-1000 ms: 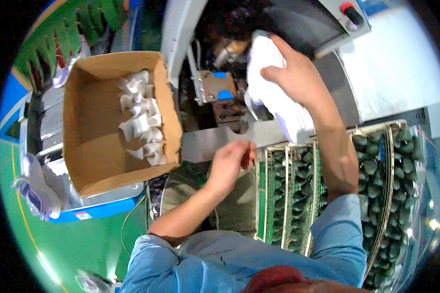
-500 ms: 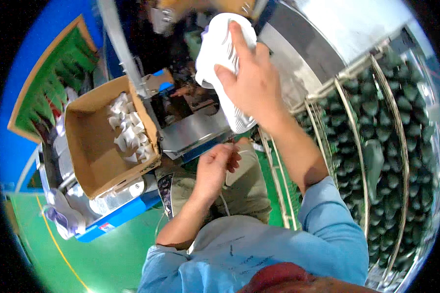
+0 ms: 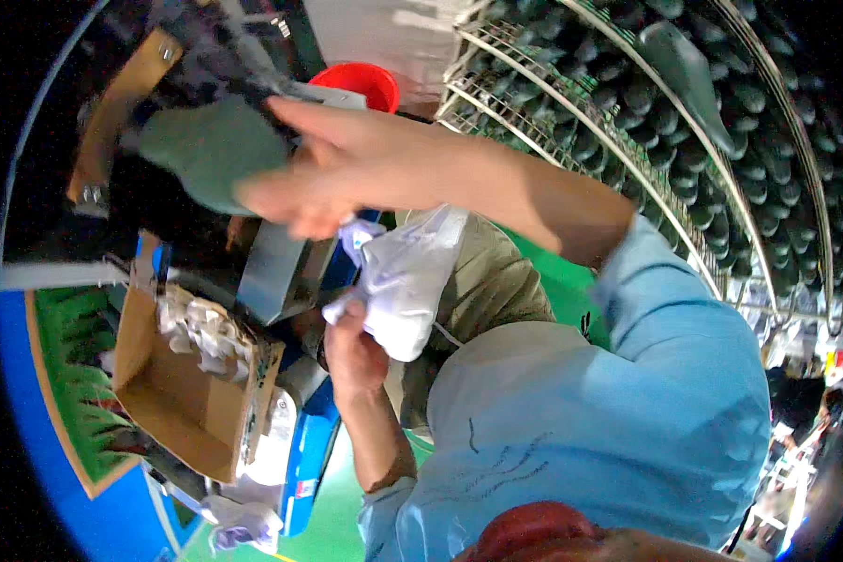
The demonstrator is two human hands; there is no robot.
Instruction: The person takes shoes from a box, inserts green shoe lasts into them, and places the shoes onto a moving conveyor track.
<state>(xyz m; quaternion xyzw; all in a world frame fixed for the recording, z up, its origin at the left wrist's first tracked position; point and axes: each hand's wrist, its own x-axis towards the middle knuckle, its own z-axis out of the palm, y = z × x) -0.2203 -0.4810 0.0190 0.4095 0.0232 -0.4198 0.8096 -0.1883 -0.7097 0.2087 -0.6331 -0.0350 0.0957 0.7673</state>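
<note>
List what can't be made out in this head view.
- Right hand: motion blur smears the fingers; whether they grip the white cloth is unclear.
- Left hand: its fingertips are buried in the cloth.
- Cardboard box: the white pieces inside are too small to identify.
- Dark items on the wire racks: bent by the fisheye rim, too small to name.
- Red tub: the right forearm and the machine cover its lower part.

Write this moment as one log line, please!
left hand: gripping crumpled white plastic bag | right hand: blurred, above bag, grip unclear | open brown cardboard box: left
</note>
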